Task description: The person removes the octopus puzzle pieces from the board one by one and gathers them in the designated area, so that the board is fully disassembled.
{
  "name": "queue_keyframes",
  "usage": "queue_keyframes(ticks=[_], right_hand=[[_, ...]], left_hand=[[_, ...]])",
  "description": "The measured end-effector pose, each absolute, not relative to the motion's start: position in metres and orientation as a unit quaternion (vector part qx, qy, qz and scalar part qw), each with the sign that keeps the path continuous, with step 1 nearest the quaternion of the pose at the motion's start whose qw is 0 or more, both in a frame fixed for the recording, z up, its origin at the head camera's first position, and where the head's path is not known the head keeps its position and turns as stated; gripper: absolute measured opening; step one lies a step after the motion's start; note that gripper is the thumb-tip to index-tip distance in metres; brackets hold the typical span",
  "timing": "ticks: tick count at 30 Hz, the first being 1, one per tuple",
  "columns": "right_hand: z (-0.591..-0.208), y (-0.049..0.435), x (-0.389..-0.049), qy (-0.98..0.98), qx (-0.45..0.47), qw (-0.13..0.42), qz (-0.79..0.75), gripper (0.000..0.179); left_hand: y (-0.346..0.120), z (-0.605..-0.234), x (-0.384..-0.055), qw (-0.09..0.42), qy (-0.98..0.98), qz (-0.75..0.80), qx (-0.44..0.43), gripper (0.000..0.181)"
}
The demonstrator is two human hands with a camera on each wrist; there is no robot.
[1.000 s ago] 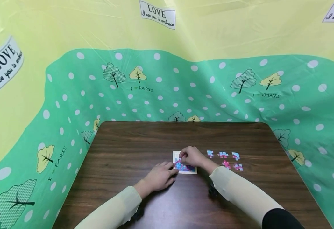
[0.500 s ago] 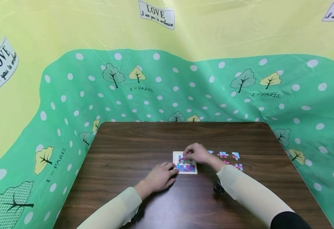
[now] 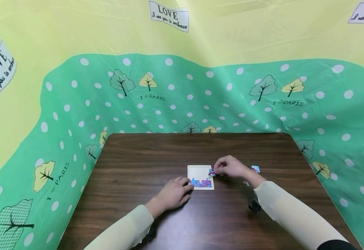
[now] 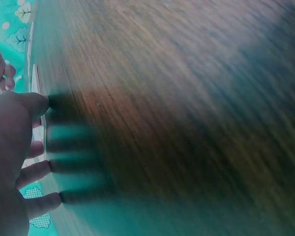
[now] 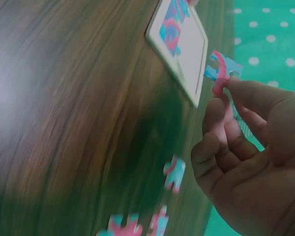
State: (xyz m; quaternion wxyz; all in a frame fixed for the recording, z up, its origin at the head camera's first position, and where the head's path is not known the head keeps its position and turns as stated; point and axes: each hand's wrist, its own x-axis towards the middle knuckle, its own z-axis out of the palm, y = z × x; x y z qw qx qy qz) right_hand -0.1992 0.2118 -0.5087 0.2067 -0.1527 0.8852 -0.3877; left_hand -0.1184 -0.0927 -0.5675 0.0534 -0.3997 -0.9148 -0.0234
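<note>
A small white puzzle tray [image 3: 199, 172] lies on the table, with joined pink and blue jigsaw pieces [image 3: 201, 183] along its near side. The tray's far part is bare. My left hand [image 3: 174, 192] rests at the tray's left near corner, fingers loosely spread and fingertips down, as the left wrist view also shows. Just over the tray's right rim, my right hand [image 3: 231, 167] pinches a pink and blue jigsaw piece [image 5: 220, 71] between thumb and fingers. In the right wrist view this piece is raised off the table, beside the tray's edge.
Several loose jigsaw pieces lie right of the tray, such as one blue and pink piece [image 5: 174, 173]; my right hand and forearm hide most of them in the head view. The brown wooden table [image 3: 144, 152] is bordered by a green and yellow printed cloth [image 3: 169, 114].
My right hand has moved right from above the tray to its right rim, carrying the jigsaw piece out with it. The tray's upper part is uncovered. My left hand has stayed put.
</note>
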Motion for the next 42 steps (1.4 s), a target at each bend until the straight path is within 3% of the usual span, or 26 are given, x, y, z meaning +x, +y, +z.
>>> queue_keyframes(ticks=[23, 32, 42], right_hand=[[-0.527, 0.269, -0.186, 0.908, -0.137, 0.208, -0.337, 0.008], [-0.534, 0.271, -0.184, 0.936, -0.161, 0.155, -0.272, 0.013], [-0.533, 0.267, -0.181, 0.95, -0.161, 0.132, -0.233, 0.013]], left_hand=[[-0.092, -0.568, -0.116, 0.062, -0.915, -0.029, -0.399, 0.035], [-0.092, -0.568, -0.116, 0.056, -0.916, -0.018, -0.398, 0.036], [-0.089, -0.565, -0.115, 0.061, -0.913, -0.015, -0.403, 0.035]])
